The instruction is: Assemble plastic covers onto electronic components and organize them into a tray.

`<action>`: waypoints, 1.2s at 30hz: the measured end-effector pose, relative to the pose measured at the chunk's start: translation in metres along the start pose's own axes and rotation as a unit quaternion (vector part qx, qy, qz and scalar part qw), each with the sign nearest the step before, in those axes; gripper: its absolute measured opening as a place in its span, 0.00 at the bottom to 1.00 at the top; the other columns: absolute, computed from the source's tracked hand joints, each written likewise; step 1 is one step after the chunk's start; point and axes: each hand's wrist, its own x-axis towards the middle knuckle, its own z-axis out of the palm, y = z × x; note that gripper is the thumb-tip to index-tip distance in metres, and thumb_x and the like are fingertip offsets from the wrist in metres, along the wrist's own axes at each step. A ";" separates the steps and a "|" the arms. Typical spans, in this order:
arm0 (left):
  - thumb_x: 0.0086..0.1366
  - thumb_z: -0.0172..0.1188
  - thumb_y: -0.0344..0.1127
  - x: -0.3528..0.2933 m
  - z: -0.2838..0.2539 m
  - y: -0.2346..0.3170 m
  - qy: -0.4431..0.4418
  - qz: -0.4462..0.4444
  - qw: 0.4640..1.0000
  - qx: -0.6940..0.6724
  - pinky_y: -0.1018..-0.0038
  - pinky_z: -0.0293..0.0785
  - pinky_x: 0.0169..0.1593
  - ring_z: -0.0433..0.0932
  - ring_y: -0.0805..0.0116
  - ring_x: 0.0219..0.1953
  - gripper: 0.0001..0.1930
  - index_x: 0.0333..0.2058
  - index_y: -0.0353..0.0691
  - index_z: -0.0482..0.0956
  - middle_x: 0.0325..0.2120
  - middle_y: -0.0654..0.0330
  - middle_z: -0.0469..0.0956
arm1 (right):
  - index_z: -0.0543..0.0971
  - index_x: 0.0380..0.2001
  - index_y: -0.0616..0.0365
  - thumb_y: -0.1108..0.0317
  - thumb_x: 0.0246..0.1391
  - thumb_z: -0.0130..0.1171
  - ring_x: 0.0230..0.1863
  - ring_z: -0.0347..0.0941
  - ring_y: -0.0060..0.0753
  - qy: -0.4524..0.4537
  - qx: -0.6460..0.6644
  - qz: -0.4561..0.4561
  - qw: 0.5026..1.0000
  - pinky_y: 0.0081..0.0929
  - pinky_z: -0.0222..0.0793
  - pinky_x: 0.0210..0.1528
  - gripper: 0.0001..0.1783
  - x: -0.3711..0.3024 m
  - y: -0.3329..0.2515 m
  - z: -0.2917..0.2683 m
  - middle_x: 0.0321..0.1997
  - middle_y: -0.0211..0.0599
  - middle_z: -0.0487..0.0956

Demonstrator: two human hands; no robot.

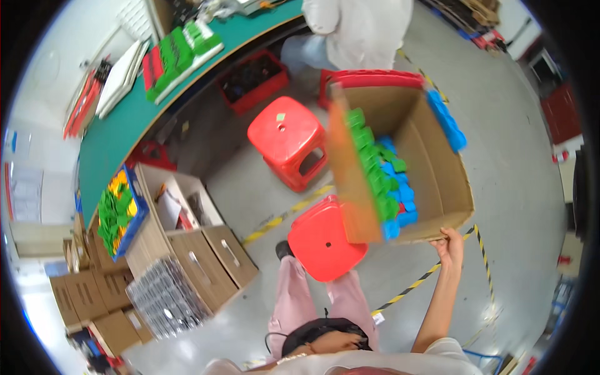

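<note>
My right hand [449,249] grips the near right bottom edge of an open cardboard box [437,162], fingers wrapped round it. The box is tilted, and its left side is blurred. Inside lie rows of green plastic pieces [375,169] and blue plastic pieces [406,194], with a bit of red among them. A red stool [322,250] is partly under the box; I cannot tell whether they touch. At my waist, against something black, is a skin-coloured shape that seems to be my left hand [331,342]; its fingers cannot be made out.
Beyond stands another red stool [284,131]. Left, a blue tray [134,219] of green and yellow pieces sits on a wooden cabinet [203,259]. A green-topped bench [122,134] curves along the back left. A person in white [369,31] is at the far side.
</note>
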 end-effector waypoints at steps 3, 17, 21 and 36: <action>0.65 0.45 0.31 -0.009 -0.002 -0.013 0.082 0.025 0.996 0.038 0.73 0.74 0.43 0.79 0.64 0.39 0.15 0.49 0.37 0.69 0.36 0.55 0.79 | 0.71 0.31 0.76 0.79 0.48 0.49 0.33 0.77 0.53 0.044 0.080 0.003 0.996 0.27 0.81 0.27 0.08 0.042 0.000 -0.037 0.33 0.57 0.76; 0.65 0.49 0.29 0.000 -0.051 -0.081 0.353 0.048 0.929 -0.099 0.74 0.67 0.51 0.72 0.72 0.44 0.12 0.46 0.38 0.72 0.43 0.61 0.73 | 0.62 0.54 0.68 0.75 0.52 0.42 0.56 0.63 0.46 0.210 0.381 0.282 0.855 0.36 0.67 0.55 0.23 0.165 0.332 -0.050 0.56 0.50 0.65; 0.59 0.56 0.36 0.030 -0.116 -0.159 0.413 -0.146 0.870 -0.226 0.69 0.65 0.53 0.70 0.67 0.47 0.20 0.50 0.41 0.68 0.45 0.60 0.71 | 0.67 0.52 0.64 0.60 0.61 0.42 0.51 0.69 0.37 0.079 -0.223 -0.005 0.972 0.29 0.62 0.56 0.22 0.158 0.356 -0.079 0.54 0.44 0.70; 0.50 0.61 0.42 0.099 -0.212 -0.164 0.485 -0.004 0.725 -0.490 0.59 0.68 0.42 0.68 0.68 0.48 0.29 0.52 0.51 0.63 0.46 0.64 0.70 | 0.55 0.63 0.55 0.63 0.50 0.58 0.56 0.65 0.33 -0.197 -0.485 0.165 0.836 0.29 0.61 0.56 0.39 0.085 0.249 0.079 0.57 0.39 0.68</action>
